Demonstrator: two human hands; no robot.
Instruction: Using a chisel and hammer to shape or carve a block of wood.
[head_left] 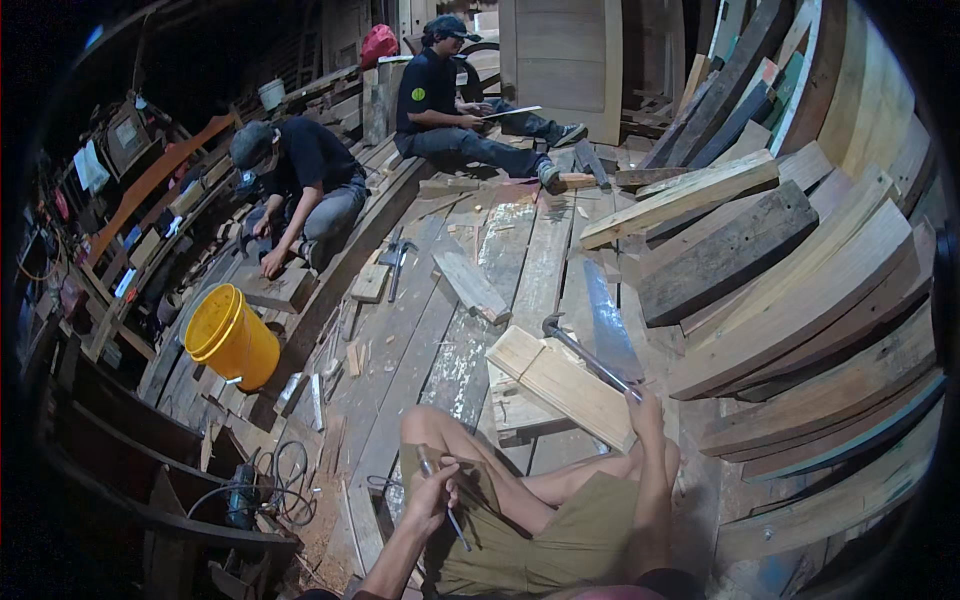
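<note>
My left hand (pixel 434 497) is closed around a chisel (pixel 459 532), its thin metal shank pointing down over my lap. In my right hand (pixel 648 416) is a claw hammer (pixel 592 362), gripped near the end of its handle, the head pointing away from me. Beneath the hammer lies a pale wooden board (pixel 566 385) with a line across it. That board rests on a thicker whitish wood block (pixel 520 424) in front of my crossed legs. A handsaw blade (pixel 612 318) lies just beyond the hammer.
Stacked planks (pixel 735 255) line the right side. A yellow bucket (pixel 250 352) stands at left, near a corded power tool (pixel 242 495). Another hammer (pixel 399 268) and a loose wood block (pixel 470 283) lie ahead. Two people sit farther off, one (pixel 318 165) bent over wood, one (pixel 430 115) holding a flat piece.
</note>
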